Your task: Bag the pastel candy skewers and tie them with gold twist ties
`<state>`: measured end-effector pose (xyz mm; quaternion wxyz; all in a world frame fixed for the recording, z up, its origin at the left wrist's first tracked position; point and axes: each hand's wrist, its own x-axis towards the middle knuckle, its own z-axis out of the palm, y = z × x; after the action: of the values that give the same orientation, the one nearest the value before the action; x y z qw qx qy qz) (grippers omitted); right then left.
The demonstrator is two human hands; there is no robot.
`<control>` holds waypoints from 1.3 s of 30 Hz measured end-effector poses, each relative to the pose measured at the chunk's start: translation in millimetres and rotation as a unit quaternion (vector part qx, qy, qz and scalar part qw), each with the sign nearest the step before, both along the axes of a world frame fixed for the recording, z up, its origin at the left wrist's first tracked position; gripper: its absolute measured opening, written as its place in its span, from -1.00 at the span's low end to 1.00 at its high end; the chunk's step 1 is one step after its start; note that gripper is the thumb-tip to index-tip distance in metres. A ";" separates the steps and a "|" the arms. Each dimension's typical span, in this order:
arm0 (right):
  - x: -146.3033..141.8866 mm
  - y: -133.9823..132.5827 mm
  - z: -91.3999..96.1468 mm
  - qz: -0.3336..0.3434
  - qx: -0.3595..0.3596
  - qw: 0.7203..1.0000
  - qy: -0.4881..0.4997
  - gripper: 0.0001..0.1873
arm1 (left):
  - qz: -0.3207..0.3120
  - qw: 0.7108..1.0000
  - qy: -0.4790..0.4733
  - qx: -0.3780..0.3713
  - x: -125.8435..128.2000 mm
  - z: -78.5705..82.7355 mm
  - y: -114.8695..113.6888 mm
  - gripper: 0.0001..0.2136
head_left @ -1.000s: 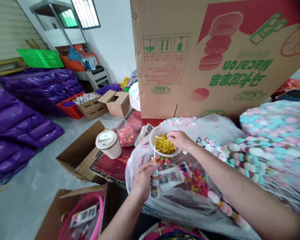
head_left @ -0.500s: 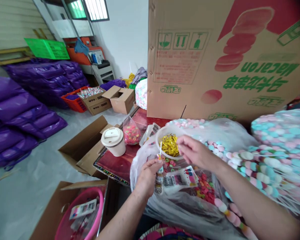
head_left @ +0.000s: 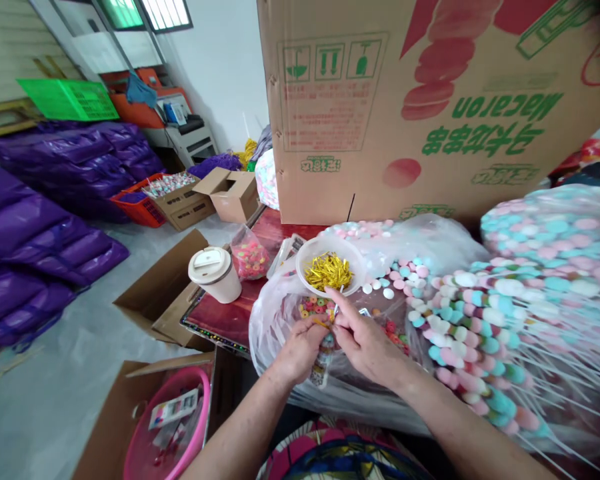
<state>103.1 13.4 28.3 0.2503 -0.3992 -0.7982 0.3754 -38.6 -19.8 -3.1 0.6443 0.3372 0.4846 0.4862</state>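
Observation:
My left hand point(head_left: 303, 350) is closed round the neck of a clear printed candy bag point(head_left: 320, 373), which hangs below the fingers with pale candy inside. A white stick point(head_left: 336, 310) points up out of that neck. Against it, my right hand point(head_left: 365, 337) pinches a gold twist tie point(head_left: 323, 324), its index finger stretched forward. The fingertips of both hands meet here, and the tie's far end is hidden. Just beyond them stands a white plastic bowl point(head_left: 303, 277) of loose gold twist ties point(head_left: 330, 270). Colourful ring candies point(head_left: 315, 307) lie in a clear plastic bag point(head_left: 267, 333) under my hands.
A lidded cup point(head_left: 215, 273) and a small bag of ring candies point(head_left: 250, 257) stand at the left. Skewers of pastel candy discs point(head_left: 480, 340) fill the right. Behind rises a large carton point(head_left: 330, 187). A pink basin point(head_left: 205, 400) sits low at left.
My right hand has come down from beside the bowl to my left hand, with a gold twist tie at the bag's neck. The view has shifted slightly right.

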 end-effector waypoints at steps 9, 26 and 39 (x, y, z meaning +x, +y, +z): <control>-1.1 -16.0 -21.6 -0.142 0.109 0.983 0.031 -0.49 | -0.021 0.993 0.071 0.091 1.6 -0.1 -5.8 -0.69; 33.8 1.3 27.5 0.179 0.036 0.983 0.028 -0.72 | -0.171 0.954 -0.238 -0.055 8.5 1.7 -3.5 -0.63; 29.5 -20.0 -3.8 -0.084 0.149 0.985 -0.032 -0.70 | 0.073 0.959 -0.257 -0.095 44.4 6.3 0.2 -0.64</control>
<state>132.7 -6.6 24.5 0.3114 -0.4349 -0.8165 0.2172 5.8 -19.6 3.1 0.7391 0.1017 0.3700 0.5536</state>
